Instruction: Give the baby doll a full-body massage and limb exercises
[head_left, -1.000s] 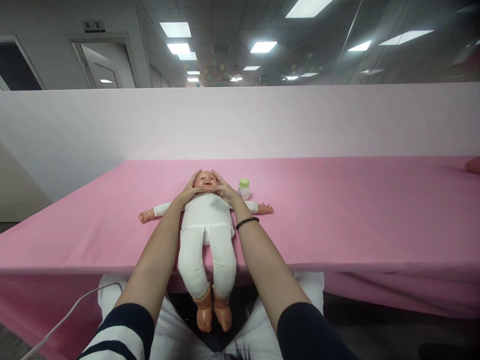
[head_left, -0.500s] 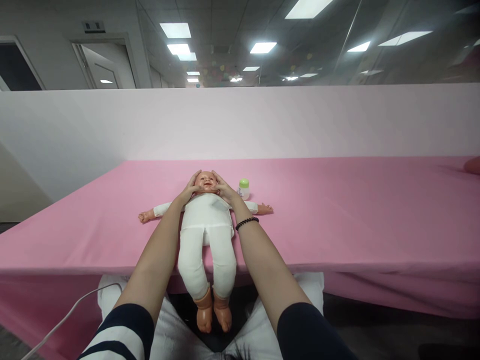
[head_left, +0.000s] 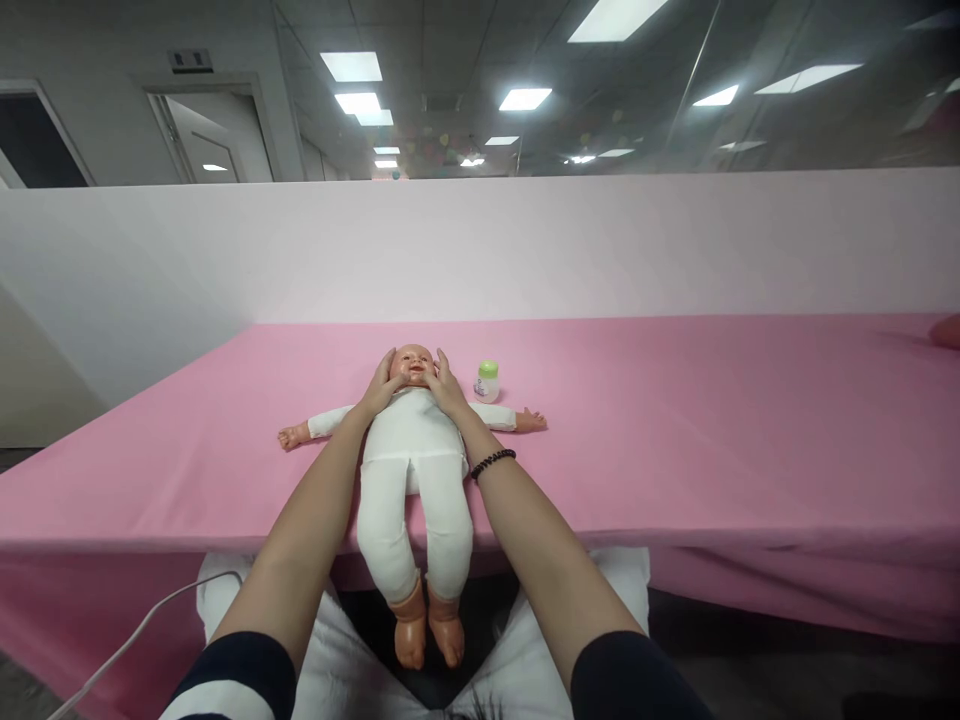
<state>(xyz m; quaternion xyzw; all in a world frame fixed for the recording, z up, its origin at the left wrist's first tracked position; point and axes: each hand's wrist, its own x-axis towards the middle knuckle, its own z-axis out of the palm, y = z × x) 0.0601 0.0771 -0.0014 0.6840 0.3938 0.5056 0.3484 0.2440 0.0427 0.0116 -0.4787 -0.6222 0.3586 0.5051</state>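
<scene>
A baby doll [head_left: 415, 430] in a white suit lies on its back on the pink-covered table, arms spread, its feet hanging past the near edge. My left hand [head_left: 381, 384] rests against the left side of the doll's head, thumb by its mouth and chin, fingers apart from the thumb. On the other side, my right hand [head_left: 446, 385] has its thumb at the doll's cheek near the mouth, and its fingers point up beside the head. Neither hand is closed round anything. The doll's face shows between them.
A small clear jar with a green lid [head_left: 487, 382] stands just right of the doll's head. The pink cloth [head_left: 712, 430] covers the table up to a low white wall [head_left: 600, 245]. A skin-coloured object [head_left: 945, 332] shows at the right edge.
Both hands have slid slightly down the sides of the doll's head. The right fingers have moved outward from the forehead, so more of the head shows.
</scene>
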